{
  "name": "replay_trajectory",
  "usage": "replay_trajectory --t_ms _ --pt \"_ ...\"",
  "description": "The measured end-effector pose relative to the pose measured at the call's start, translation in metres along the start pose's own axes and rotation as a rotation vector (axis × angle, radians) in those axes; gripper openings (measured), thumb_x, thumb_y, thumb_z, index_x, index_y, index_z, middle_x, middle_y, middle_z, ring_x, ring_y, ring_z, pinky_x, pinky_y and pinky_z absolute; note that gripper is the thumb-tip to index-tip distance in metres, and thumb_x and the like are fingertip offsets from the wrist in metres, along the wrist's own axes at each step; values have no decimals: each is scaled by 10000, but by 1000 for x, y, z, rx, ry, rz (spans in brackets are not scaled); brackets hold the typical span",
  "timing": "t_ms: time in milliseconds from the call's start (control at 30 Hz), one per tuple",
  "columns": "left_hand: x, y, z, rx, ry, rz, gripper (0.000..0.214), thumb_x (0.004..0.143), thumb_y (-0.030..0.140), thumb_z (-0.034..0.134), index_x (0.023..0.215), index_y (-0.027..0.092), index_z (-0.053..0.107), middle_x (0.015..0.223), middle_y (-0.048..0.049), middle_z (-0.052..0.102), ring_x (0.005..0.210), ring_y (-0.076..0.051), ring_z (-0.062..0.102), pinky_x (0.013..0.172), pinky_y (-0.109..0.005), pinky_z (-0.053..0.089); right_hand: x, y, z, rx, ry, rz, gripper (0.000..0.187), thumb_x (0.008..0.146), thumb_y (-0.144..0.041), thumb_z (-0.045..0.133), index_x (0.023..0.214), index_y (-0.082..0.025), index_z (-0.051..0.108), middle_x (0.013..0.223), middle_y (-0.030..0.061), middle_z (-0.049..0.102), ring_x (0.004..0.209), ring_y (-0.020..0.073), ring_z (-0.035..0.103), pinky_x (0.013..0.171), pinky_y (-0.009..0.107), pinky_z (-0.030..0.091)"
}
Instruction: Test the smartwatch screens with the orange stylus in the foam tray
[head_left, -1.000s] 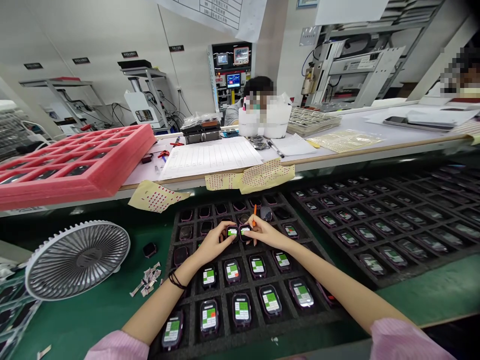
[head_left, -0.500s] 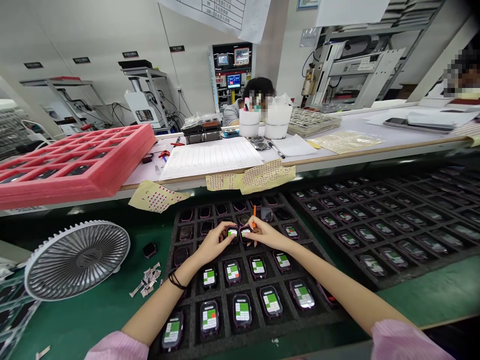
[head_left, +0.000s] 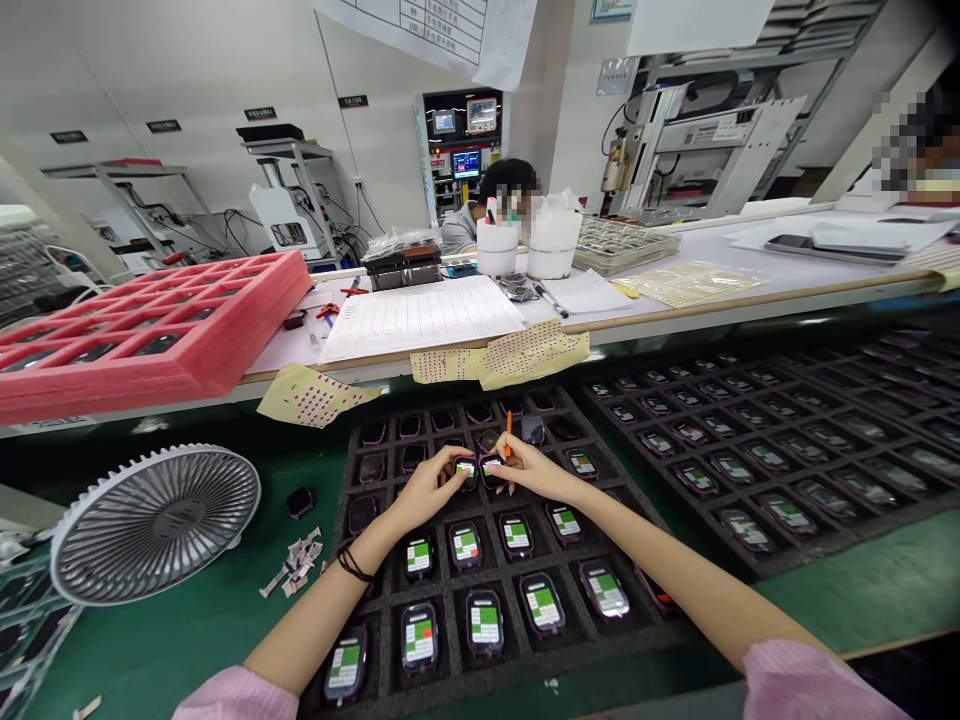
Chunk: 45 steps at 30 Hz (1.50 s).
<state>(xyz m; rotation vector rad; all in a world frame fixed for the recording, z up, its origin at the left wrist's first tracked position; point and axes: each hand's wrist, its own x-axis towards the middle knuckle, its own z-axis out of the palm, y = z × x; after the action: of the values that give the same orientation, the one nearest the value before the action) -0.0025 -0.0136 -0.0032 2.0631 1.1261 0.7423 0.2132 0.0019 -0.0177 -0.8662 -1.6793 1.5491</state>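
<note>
Over the black foam tray [head_left: 442,582], my left hand [head_left: 433,487] grips a smartwatch body [head_left: 466,474] by its edge, thumb at its lit screen. Close beside it, a second smartwatch body [head_left: 491,471] is in my right hand [head_left: 531,467], its thumb on the screen. An orange stick [head_left: 509,432] stands up between the fingers of that same hand. Lit watches with green and white screens, such as this watch [head_left: 485,620], lie in the nearer tray pockets. Watches in the farther pockets have dark screens. My fingers partly cover both held watches.
A second black tray [head_left: 720,500] of watches lies to the right. On the left are a grey fan [head_left: 161,520], a loose watch [head_left: 299,501] and small strips [head_left: 296,562]. The raised shelf carries a pink foam tray [head_left: 255,330] and paper sheets [head_left: 427,315]. A person [head_left: 461,228] sits beyond.
My hands and the two watches stay practically in place. Across the bench, the person's head has shifted slightly to the left.
</note>
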Motion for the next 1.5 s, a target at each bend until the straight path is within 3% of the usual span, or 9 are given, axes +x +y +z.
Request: replay_trajectory --t_ms 567,733,967,1133,1367,1500 --pt "0 1 0 -3 -13 -2 312 899 391 449 1136 206 531 772 3 565 606 -122 480 585 -229 385 -1 -2 0 -30 -8 7 420 753 -519 624 776 -240 311 642 -78 428 550 116 553 463 226 452" --pt "0 0 0 0 -28 5 304 902 394 442 1122 207 537 795 4 591 613 -120 492 587 -226 387 -5 -12 1 -140 -37 -1 379 774 -513 599 774 -228 349 660 -68 404 559 107 497 521 243 445" --pt "-1 8 -4 61 -82 7 291 902 377 434 1103 204 553 774 10 589 616 -123 499 581 -225 382 -6 -12 -1 -366 -66 -67 296 821 -440 570 750 -203 409 673 -55 425 577 95 389 550 223 312" --pt "-2 13 -6 87 -146 45 259 904 331 431 1104 219 554 964 -8 643 705 -137 552 655 -240 407 -6 -12 -3 -403 -93 -52 291 826 -449 558 754 -200 428 662 -51 442 578 102 398 551 221 308" --pt "-4 16 -11 85 -202 58 274 901 335 446 1139 232 534 986 -15 636 804 -166 578 719 -267 425 -9 -16 -4 -384 -111 5 292 824 -462 563 766 -197 454 635 -59 412 563 97 380 536 220 301" --pt "-5 13 -8 20 -169 40 331 883 334 476 1195 225 497 985 -34 622 812 -173 573 718 -278 441 -7 -14 -2 -181 -10 35 314 785 -466 611 760 -196 451 716 -42 440 643 104 440 601 237 380"
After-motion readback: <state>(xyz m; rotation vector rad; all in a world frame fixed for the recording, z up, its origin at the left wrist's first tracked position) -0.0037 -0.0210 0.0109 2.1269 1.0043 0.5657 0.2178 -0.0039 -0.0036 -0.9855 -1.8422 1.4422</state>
